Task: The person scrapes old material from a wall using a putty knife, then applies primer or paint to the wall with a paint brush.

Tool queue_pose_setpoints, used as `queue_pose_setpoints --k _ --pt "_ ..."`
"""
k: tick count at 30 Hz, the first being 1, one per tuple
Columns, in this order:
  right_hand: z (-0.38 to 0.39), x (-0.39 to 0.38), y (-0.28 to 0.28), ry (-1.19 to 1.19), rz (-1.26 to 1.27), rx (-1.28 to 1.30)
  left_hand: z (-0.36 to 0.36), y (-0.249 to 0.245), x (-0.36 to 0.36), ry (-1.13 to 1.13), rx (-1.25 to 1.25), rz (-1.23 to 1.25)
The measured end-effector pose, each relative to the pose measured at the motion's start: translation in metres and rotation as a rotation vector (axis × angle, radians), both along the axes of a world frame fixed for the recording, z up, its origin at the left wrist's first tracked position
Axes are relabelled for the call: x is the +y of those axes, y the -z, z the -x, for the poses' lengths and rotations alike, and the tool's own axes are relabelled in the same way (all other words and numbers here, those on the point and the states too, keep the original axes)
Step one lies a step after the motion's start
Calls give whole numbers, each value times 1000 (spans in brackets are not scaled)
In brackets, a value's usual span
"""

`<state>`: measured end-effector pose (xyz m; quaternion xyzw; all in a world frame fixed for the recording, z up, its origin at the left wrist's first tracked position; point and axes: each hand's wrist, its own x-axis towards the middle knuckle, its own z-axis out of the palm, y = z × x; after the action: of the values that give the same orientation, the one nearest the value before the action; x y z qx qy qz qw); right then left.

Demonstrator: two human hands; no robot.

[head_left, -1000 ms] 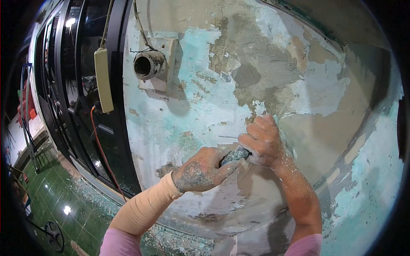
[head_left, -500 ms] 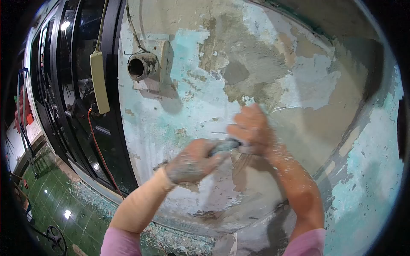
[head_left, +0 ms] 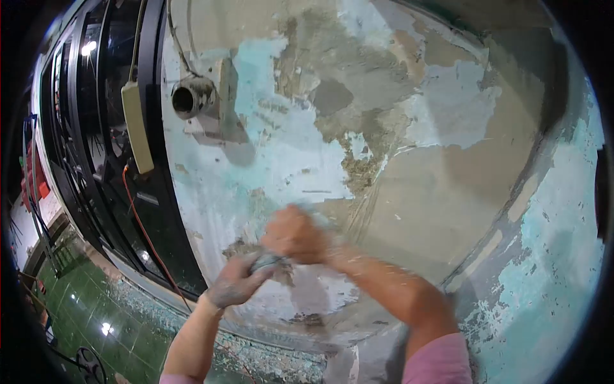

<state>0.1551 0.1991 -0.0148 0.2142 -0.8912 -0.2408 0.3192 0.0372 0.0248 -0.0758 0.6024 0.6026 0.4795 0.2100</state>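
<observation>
My left hand (head_left: 235, 281) is dusted with grey and closed round one part of a dusty grey hand tool (head_left: 266, 260). My right hand (head_left: 295, 235) is in a fist just above and to the right, smeared by motion, and seems wrapped round the same tool's other part. The tool's working end is hidden or blurred, so its exact kind does not show. Both hands are in front of the lower middle of a wall (head_left: 422, 192) with peeling white and turquoise paint. Bare brown plaster shows above and to the right of them.
A pipe stub (head_left: 192, 98) juts from the wall at upper left. Left of it, a cream power strip (head_left: 136, 128) hangs by a dark-framed glass door, with an orange cable (head_left: 142, 221) running down. Paint chips (head_left: 268, 361) lie along the wall's foot, beside green floor tiles (head_left: 89, 307).
Both hands have moved left and down across the wall with the tool, the right hand farther. A rough patch of plaster that the right hand covered now shows. The view has shifted slightly.
</observation>
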Motion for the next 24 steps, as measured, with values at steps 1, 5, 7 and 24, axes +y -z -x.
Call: queue_pose_setpoints --k 1,5,7,24 --pt "-28 6 -13 51 2 -15 -15 -7 15 35 70 -79" --pt "-89 17 -41 152 25 72 -59 -34 40 117 156 -153" --pt "-78 8 -33 179 -16 150 -53 -33 30 68 145 -186" --pt "-131 23 -49 336 -18 202 -77 -48 74 252 214 -275"
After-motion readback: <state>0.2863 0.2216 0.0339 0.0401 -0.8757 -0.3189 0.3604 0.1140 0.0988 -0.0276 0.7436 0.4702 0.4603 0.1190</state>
